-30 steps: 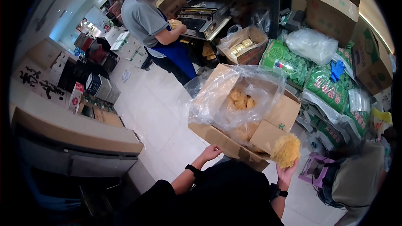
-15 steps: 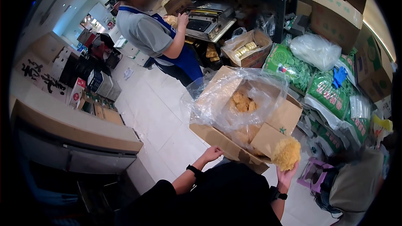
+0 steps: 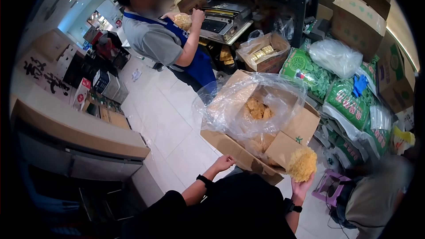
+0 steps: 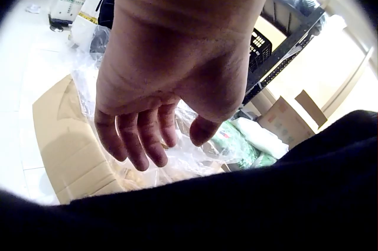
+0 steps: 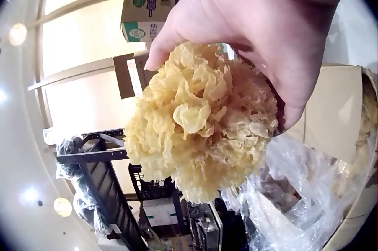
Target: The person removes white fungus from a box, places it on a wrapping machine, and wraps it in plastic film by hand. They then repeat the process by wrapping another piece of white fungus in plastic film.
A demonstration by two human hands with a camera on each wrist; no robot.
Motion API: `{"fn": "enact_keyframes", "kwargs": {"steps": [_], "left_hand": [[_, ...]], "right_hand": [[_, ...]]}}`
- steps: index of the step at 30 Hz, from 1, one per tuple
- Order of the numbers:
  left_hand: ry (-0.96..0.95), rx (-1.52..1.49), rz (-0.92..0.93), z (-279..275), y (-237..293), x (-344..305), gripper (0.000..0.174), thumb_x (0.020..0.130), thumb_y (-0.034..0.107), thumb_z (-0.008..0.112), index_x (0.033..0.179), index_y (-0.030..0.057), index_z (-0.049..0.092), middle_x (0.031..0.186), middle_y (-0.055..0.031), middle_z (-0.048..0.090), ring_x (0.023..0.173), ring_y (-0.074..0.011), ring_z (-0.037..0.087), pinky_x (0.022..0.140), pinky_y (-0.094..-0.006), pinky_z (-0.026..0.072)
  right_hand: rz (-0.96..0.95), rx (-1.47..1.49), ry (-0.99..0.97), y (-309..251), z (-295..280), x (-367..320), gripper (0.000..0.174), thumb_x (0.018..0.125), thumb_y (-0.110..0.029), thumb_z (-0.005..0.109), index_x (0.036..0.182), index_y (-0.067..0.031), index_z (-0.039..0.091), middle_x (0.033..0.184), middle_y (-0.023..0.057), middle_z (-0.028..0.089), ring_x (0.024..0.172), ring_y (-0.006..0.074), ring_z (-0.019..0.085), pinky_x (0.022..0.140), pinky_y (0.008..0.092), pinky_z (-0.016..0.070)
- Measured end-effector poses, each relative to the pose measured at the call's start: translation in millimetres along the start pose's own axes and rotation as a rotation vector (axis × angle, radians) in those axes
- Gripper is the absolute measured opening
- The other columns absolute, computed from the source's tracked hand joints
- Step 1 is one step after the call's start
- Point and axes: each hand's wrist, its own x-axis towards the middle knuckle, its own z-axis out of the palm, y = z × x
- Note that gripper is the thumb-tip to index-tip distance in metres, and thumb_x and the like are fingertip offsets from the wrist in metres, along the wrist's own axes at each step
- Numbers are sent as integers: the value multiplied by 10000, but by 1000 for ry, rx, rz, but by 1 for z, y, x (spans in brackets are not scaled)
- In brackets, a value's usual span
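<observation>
My right hand (image 3: 302, 184) holds a frilly yellow dried snow fungus (image 3: 303, 164), a round head about as wide as the hand. In the right wrist view, thumb and fingers (image 5: 165, 43) curl around its near side. My left hand (image 3: 224, 163) hangs beside the near flap of an open cardboard box (image 3: 223, 145), its fingers loosely bent and holding nothing in the left wrist view. Clear plastic (image 3: 226, 108) lines the box and spills over its edges. Inside lie more pieces of dried fungus (image 3: 256, 108), browner in this light.
A person in a blue apron (image 3: 199, 67) stands beyond the box, holding a bag of pale stuff. To the right are stacked green sacks (image 3: 349, 101), a blue glove (image 3: 359, 86) and a purple stool (image 3: 328, 185). A carton of gold packs (image 3: 270, 62) sits behind the box.
The person in the apron has raised the bag and their hands. My hands stay about where they were, with the snow fungus still in the right. The head view has shifted slightly.
</observation>
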Motion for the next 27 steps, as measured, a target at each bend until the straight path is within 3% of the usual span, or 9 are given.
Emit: {"fn": "enact_keyframes", "kwargs": {"steps": [2, 27], "left_hand": [[3, 4, 3, 0, -1, 1, 292, 801, 295, 654, 921, 30, 636, 785, -98, 666, 728, -186, 634, 678, -310, 506], [-7, -26, 9, -2, -6, 9, 305, 797, 311, 646, 924, 34, 635, 800, -86, 677, 756, -184, 644, 697, -309, 505]], "right_hand": [[-14, -25, 11, 2, -3, 1, 587, 885, -485, 486, 1353, -140, 405, 1361, 49, 457, 1237, 251, 434, 1016, 455, 356], [2, -56, -17, 4, -3, 13, 579, 885, -483, 481, 1355, -155, 402, 1366, 44, 454, 1238, 252, 435, 1008, 458, 359]]}}
